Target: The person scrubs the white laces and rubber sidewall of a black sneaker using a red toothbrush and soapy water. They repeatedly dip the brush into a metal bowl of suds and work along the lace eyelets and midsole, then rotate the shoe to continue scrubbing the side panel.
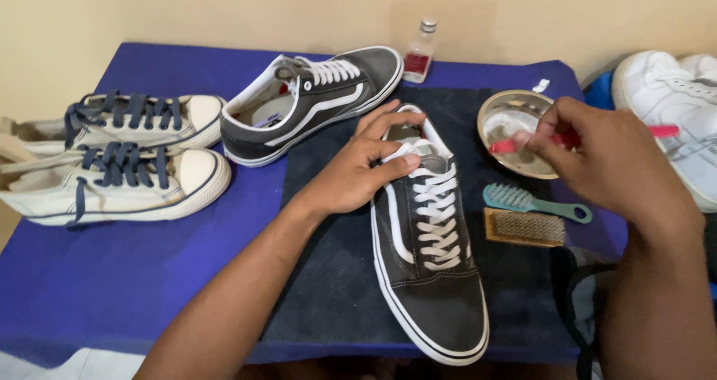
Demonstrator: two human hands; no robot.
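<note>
The dark grey sneaker (pixel 432 260) lies on a black mat (pixel 328 275) at the middle of the counter (pixel 112 275), which is covered by a blue cloth. Its long axis runs near-vertical in the head view: the toe points toward the person, the heel toward the wall. This orientation presents the laced top and the opening to the worker.

The left hand (pixel 358 167) rests over the heel and collar, fingers spread across the opening; the grip presses on the shoe rather than closing round it, apparently to steady it.

The right hand (pixel 597 159) has its grip clenched on a pink brush (pixel 515 144), whose head sits over a metal bowl (pixel 499 118) just beside the shoe. The bowl stands within reach of that hand.

Below the bowl lie a teal brush (pixel 534 202) and a wire brush (pixel 525 227), touching or nearly so.

The matching grey sneaker (pixel 314 100) lies behind, angled, with a small bottle (pixel 420 51) near its toe. Two cream sneakers (pixel 112 152) sit well apart at left; a white shoe (pixel 672 103) lies at far right.
</note>
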